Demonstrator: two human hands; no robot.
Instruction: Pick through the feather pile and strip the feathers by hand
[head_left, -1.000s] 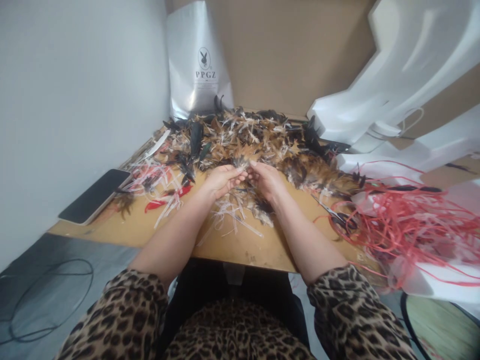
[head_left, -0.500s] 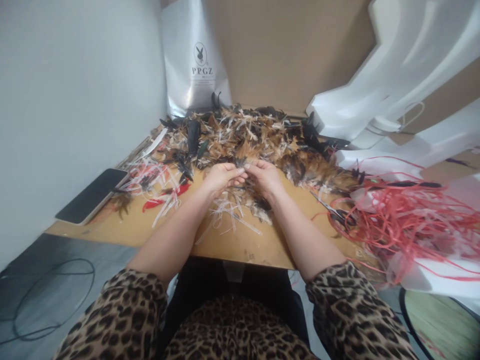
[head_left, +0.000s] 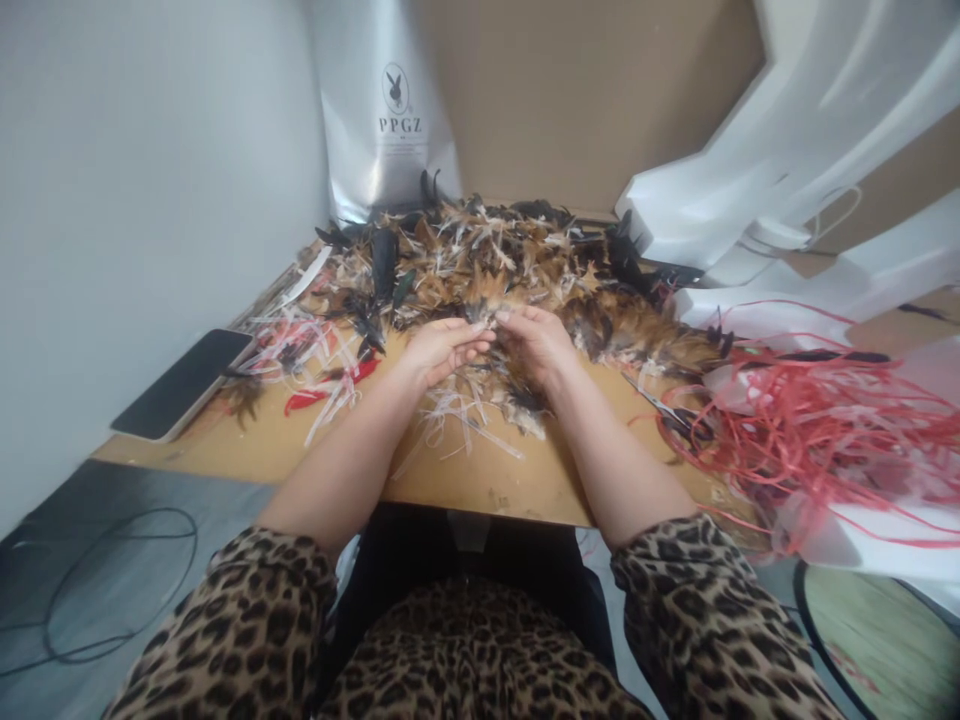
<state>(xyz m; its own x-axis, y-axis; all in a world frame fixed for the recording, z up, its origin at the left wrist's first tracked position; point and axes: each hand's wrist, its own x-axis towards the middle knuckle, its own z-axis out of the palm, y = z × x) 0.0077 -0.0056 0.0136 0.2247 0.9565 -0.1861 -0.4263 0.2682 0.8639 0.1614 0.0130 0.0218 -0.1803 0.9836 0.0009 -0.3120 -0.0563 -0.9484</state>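
Note:
My left hand (head_left: 439,350) and my right hand (head_left: 534,342) meet at the near edge of a big heap of brown, black and white feathers (head_left: 495,260) on a wooden board (head_left: 450,480). Both hands have their fingers curled together, pinching a small tuft of feathers (head_left: 484,312) between their fingertips. Pale strips and loose feathers (head_left: 465,415) lie on the board just below my wrists.
A tangle of red plastic string (head_left: 810,420) lies at the right, with scissors (head_left: 671,415) beside it. A dark phone (head_left: 184,385) lies at the left board edge. A silver bag (head_left: 386,110) stands at the back, white foam pieces (head_left: 772,180) at the right.
The view has shifted slightly; my hands stay together at the pile's edge, fingers working the same tuft, and have edged a little farther from me.

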